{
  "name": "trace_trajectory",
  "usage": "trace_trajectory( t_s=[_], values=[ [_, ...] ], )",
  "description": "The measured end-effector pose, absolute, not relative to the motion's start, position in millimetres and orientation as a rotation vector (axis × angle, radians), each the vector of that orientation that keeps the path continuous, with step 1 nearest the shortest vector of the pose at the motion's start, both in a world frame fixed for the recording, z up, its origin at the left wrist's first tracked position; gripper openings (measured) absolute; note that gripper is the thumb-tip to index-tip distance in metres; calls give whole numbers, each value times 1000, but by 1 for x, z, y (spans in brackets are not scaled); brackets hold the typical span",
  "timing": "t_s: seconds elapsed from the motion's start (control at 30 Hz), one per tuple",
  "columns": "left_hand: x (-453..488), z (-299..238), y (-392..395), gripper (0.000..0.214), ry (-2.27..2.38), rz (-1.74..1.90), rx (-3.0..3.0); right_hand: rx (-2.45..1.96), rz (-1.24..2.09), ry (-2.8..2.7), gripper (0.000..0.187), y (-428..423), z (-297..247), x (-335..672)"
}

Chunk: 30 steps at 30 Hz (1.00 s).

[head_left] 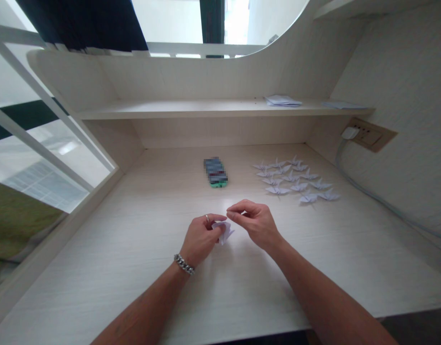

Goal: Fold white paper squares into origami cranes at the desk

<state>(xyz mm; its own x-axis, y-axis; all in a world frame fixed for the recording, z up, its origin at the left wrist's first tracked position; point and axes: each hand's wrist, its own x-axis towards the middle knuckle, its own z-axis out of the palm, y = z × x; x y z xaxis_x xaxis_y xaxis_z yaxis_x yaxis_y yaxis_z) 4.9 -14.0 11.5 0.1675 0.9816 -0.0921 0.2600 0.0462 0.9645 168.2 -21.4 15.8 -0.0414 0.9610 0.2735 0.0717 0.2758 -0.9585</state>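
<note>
A small white paper crane (225, 234), its folds partly covered by fingers, is pinched in my left hand (205, 235) just above the desk. The thumb presses on the paper from the near side, and the index finger reaches over its top. My right hand (254, 221) is closed in a pinch beside the paper's upper edge. Whether anything is between the right thumb and index finger is too small to make out. Farther back on the right, several finished paper cranes (291, 177) stand in loose rows on the desk.
A pixelated phone-like object with a green edge (218, 184) lies on the pale desk (134, 230). Above the desk runs a shelf (191, 108) with folded white paper (283, 100). A plugged white cable (371, 191) hangs along the right wall. White bars (55, 110) border the left side.
</note>
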Motion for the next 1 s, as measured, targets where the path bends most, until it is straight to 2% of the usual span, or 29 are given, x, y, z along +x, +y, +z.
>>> trace_trajectory(
  t_s=[0.23,0.5,1.0],
  values=[
    [3,12,-14,26,1176,1189,1377,-1070,1121,-1420,25,-16,7,169],
    [4,6,-18,22,982,1237,1428,-955,1228,-1215,14,-14,0,161],
    [0,7,-21,15,1079,1281,1524,-958,1275,-1117,11,-16,7,159]
  ],
)
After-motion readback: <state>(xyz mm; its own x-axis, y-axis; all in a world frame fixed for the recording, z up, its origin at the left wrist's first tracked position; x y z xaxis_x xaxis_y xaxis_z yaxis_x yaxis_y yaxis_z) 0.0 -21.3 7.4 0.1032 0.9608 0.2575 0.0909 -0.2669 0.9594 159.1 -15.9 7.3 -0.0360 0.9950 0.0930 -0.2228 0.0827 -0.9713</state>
